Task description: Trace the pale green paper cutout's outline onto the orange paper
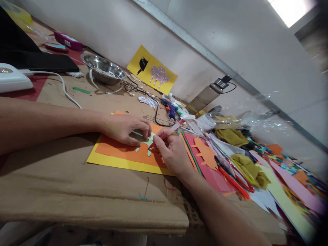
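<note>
My left hand (128,129) presses its fingertips, thumb and fingers apart, on a pale green paper cutout (149,152). The cutout lies on an orange sheet (110,149), which sits on a yellow sheet (102,163). In my right hand (174,150) is a red pen (176,127) with a clear barrel. Its tip is down at the cutout's edge, near the cutout's leg-like strips. Part of the cutout is hidden under my left hand.
To the right, an orange cutout (205,153) lies on red sheets (214,177) beside red-handled scissors (241,176). A glue gun (169,108), metal bowl (105,68) and bottle (205,97) stand behind. A yellow card (153,68) leans on the wall.
</note>
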Motion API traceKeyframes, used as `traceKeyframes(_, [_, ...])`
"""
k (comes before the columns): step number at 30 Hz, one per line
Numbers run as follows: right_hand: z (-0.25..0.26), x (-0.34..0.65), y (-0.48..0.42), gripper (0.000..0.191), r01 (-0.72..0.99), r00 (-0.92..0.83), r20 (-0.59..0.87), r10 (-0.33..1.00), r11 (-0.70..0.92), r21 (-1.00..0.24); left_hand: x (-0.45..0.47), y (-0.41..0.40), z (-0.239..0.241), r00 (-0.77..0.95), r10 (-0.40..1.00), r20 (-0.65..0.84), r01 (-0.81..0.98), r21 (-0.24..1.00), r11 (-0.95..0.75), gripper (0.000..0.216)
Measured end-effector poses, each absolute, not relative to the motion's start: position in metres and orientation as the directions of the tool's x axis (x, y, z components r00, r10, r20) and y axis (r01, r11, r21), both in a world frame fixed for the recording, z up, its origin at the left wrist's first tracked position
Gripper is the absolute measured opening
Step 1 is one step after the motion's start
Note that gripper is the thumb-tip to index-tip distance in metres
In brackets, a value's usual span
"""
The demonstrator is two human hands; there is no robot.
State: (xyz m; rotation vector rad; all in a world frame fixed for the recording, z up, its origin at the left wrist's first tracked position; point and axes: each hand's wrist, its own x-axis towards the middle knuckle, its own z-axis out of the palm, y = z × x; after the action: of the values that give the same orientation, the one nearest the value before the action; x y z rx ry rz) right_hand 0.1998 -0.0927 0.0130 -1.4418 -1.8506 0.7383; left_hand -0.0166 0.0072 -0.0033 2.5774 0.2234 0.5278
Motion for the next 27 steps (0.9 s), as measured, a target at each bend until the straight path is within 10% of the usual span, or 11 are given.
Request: traceKeyframes(27, [0.0140, 0.2003, -0.0948, 0.034, 0.556, -0.218, 0.088, 0.972, 0.198, -0.808, -0.0153, 0.0053, 0.0002, 0.914, 0.250, 0.319, 0.048, 0.527, -0.848, 0.011])
